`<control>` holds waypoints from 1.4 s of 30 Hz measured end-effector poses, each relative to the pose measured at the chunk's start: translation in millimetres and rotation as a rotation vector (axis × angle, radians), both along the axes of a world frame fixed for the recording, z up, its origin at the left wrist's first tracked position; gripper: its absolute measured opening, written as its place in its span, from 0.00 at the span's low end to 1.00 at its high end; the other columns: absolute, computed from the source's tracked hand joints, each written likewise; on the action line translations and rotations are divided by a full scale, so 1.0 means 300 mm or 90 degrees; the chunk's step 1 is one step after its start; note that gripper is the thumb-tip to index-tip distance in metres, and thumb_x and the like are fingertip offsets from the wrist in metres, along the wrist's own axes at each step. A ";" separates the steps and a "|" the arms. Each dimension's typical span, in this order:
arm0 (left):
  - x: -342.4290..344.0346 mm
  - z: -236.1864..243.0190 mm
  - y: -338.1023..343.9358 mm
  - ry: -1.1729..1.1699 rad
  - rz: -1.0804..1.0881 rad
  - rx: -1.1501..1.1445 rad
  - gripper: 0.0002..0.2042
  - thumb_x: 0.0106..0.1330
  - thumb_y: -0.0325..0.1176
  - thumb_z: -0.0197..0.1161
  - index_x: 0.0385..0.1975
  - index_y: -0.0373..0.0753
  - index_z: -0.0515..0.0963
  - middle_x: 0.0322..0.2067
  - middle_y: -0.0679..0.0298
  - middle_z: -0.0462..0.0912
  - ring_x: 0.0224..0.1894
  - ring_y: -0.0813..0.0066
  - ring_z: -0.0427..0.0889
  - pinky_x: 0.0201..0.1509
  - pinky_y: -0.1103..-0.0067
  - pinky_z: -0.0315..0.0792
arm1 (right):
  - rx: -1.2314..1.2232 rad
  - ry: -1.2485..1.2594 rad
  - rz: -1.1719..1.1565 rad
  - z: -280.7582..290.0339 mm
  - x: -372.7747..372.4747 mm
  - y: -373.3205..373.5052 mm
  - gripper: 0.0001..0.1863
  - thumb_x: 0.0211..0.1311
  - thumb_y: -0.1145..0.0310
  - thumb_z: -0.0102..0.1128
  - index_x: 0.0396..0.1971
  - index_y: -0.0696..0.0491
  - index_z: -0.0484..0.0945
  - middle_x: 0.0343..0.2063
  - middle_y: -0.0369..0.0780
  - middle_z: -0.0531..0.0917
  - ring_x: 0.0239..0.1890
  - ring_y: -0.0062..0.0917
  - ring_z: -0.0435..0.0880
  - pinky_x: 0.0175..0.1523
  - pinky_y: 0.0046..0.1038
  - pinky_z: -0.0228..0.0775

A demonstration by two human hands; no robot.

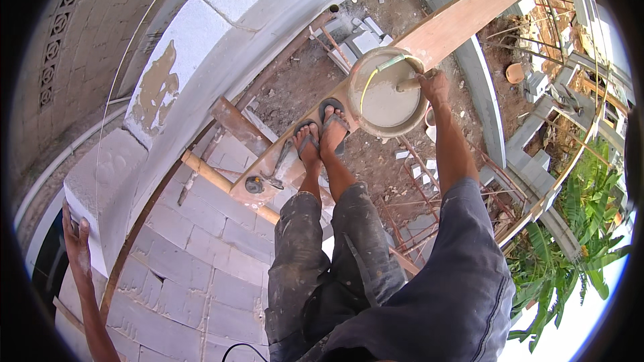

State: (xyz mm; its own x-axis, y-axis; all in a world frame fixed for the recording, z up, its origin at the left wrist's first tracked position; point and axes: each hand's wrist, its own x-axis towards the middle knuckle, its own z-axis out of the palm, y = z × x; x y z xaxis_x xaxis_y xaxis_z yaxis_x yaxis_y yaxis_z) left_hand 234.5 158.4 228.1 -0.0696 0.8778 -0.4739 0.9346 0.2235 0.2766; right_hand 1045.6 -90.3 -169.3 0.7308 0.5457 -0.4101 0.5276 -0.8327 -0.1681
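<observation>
My right hand is closed round the end of a stick-like tool handle, which reaches into a round bucket. Wet grey mortar fills much of the bucket and hides the tool's lower end. The bucket's handle, partly sleeved in yellow-green tube, lies across its mouth. At the far left, my left hand rests with fingers stretched against the end of a pale block on top of the wall. A patch of mortar is spread on the neighbouring block's top.
My sandalled feet stand on a narrow plank high above rubble-strewn ground. A small tool lies near its end. A thin string line runs along the wall. Another long board extends beyond the bucket; scaffold bars stand below.
</observation>
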 end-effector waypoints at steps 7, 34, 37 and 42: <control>0.005 0.033 -0.005 0.048 -0.026 -0.010 0.52 0.55 0.66 0.64 0.72 0.37 0.52 0.71 0.48 0.52 0.73 0.54 0.51 0.74 0.63 0.48 | -0.313 0.011 0.219 0.111 -0.241 0.026 0.17 0.51 0.57 0.64 0.37 0.53 0.84 0.40 0.45 0.86 0.45 0.41 0.85 0.48 0.37 0.76; 0.018 0.032 0.000 -0.013 -0.024 -0.041 0.51 0.57 0.60 0.67 0.71 0.31 0.49 0.71 0.47 0.53 0.72 0.57 0.55 0.72 0.68 0.52 | -0.320 0.220 0.025 0.220 -0.340 -0.336 0.24 0.52 0.53 0.60 0.39 0.59 0.83 0.39 0.53 0.85 0.43 0.45 0.85 0.50 0.40 0.76; 0.007 0.062 -0.009 -0.038 0.021 -0.028 0.51 0.57 0.59 0.68 0.70 0.30 0.52 0.69 0.46 0.55 0.70 0.57 0.58 0.71 0.68 0.54 | -0.281 0.197 0.013 0.252 -0.332 -0.510 0.26 0.50 0.51 0.61 0.39 0.59 0.83 0.35 0.54 0.85 0.42 0.47 0.85 0.48 0.42 0.75; 0.105 -0.010 0.029 -0.012 0.000 -0.030 0.60 0.44 0.71 0.68 0.70 0.30 0.54 0.68 0.42 0.56 0.70 0.52 0.57 0.72 0.66 0.53 | -0.237 0.325 -0.031 0.216 -0.052 -0.788 0.21 0.45 0.58 0.63 0.34 0.61 0.82 0.28 0.54 0.84 0.36 0.48 0.85 0.41 0.42 0.73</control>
